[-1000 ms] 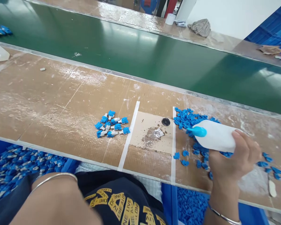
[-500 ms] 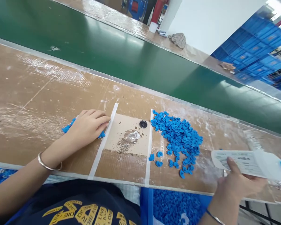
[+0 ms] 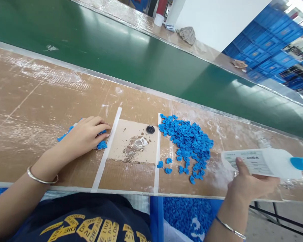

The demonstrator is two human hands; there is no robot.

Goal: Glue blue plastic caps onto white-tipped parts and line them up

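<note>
Pointing its blue nozzle (image 3: 301, 163) away from the heap of loose blue pieces (image 3: 188, 141), a white plastic bottle (image 3: 262, 163) is held over the worktop (image 3: 133, 173) to the right of that heap, tipped onto its side. Its long axis runs close to level, dipping slightly toward the nozzle, and its base faces the heap. A label (image 3: 254, 159) covers the side turned up to view, with a greenish line at the top and rows of dark print, all too small and blurred to read. On the dark shirt (image 3: 111, 218), nearer the body than the heap, yellow patches carry broken lettering in which "LIVE" and "DIE" can be made out. The right hand (image 3: 251, 183) is clamped on the bottle, thumb pressed on the label and fingers round the underside, its forearm rising from the near edge. Well to the left of the heap, the left hand (image 3: 87, 132) lies palm down, fingers side by side and bent over a group of blue-and-grey pieces (image 3: 101, 145); whether it grips any cannot be told. Just left of the heap sits a black disc (image 3: 150, 129), with a small clear round piece (image 3: 137, 144) near it.
</note>
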